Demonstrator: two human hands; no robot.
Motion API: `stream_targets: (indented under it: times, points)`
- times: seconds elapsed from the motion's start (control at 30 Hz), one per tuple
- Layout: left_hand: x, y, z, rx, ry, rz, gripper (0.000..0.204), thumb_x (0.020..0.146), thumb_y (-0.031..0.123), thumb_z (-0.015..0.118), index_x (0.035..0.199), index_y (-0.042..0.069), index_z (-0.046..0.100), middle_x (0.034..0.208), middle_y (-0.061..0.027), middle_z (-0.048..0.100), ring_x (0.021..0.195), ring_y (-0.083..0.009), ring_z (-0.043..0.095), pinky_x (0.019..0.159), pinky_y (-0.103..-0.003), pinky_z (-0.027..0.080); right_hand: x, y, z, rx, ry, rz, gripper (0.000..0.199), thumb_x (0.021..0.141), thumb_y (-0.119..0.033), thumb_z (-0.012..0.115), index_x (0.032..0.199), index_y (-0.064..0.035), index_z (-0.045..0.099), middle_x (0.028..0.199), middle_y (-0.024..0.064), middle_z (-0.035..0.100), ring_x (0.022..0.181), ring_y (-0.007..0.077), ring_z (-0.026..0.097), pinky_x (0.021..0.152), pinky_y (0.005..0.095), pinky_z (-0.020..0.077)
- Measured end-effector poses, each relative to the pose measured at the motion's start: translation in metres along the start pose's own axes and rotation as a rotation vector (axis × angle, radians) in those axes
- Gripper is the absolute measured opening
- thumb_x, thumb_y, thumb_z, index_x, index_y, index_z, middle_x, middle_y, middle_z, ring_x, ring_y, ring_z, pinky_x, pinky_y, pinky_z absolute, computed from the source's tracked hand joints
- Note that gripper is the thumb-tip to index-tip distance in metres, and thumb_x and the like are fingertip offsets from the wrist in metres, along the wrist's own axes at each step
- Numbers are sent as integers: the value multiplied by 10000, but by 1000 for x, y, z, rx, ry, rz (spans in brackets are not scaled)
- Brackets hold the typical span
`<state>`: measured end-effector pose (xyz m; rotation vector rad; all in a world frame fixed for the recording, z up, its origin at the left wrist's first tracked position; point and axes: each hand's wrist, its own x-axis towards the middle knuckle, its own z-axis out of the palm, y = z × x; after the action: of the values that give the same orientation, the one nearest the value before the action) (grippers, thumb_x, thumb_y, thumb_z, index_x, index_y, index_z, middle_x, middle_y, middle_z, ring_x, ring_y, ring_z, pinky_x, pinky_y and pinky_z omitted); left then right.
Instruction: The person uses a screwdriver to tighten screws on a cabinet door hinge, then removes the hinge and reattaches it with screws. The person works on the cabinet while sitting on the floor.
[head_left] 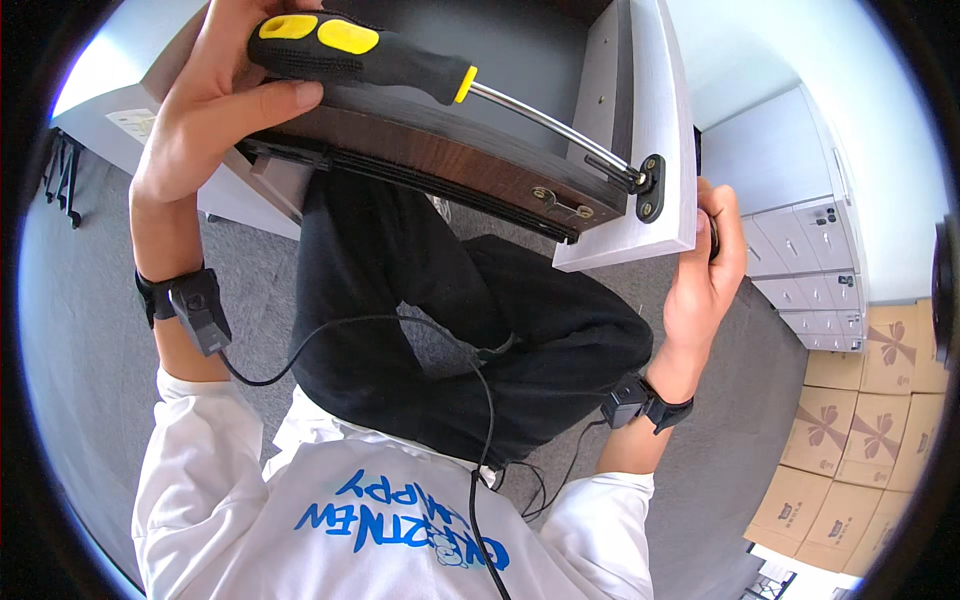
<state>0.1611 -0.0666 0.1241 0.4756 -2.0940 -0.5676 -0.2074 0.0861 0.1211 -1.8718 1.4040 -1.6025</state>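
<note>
My left hand (215, 95) grips the black and yellow handle of a screwdriver (360, 55). Its steel shaft runs right and down to a black metal bracket (650, 185) on a white board (655, 130). That board meets a dark wood-grain panel (450, 160), which rests above my lap. My right hand (705, 275) holds the white board's right edge from behind, fingers curled around it. A small metal fitting (560, 203) sits on the dark panel's edge, left of the bracket.
I sit on grey carpet (90, 350) in black trousers. White drawer cabinets (810, 270) stand at the right. Several cardboard boxes (860, 430) are stacked at the lower right. A white table (120, 125) is at the upper left. Wrist bands with a cable are on both arms.
</note>
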Motion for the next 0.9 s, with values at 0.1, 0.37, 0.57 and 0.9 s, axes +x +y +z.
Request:
stream_targets:
  times: [0.1,0.37,0.57,0.9]
  points:
    - [-4,-1,-4,100,0,-25,586,967,322,633,1458,124,384,1300,-58,541,1148,-161,575,998,-262,451,1,-1,0,-7,-4,4,264,1068,-225,562,920,-7,547,845,17,540,713,76,511,641,239,427]
    - [-4,35,17,334,65,-455,401,1073,447,460,1349,170,546,1228,-23,590,1046,-148,597,893,-250,459,0,-5,-2,-49,2,32,296,1067,-262,567,927,-2,553,846,20,551,708,82,536,633,242,450]
    - [2,47,35,377,91,-382,391,1042,421,494,1333,163,540,1261,-43,571,1156,-197,548,969,-282,401,2,-3,1,-31,-4,-2,292,1063,-263,572,933,-2,561,850,25,560,714,83,547,627,241,458]
    - [-20,35,24,200,189,-330,344,1070,380,491,1308,150,585,1173,-45,641,1095,-131,609,928,-247,482,2,-6,1,-45,4,18,277,1063,-241,571,928,1,565,847,23,558,702,84,561,630,234,461]
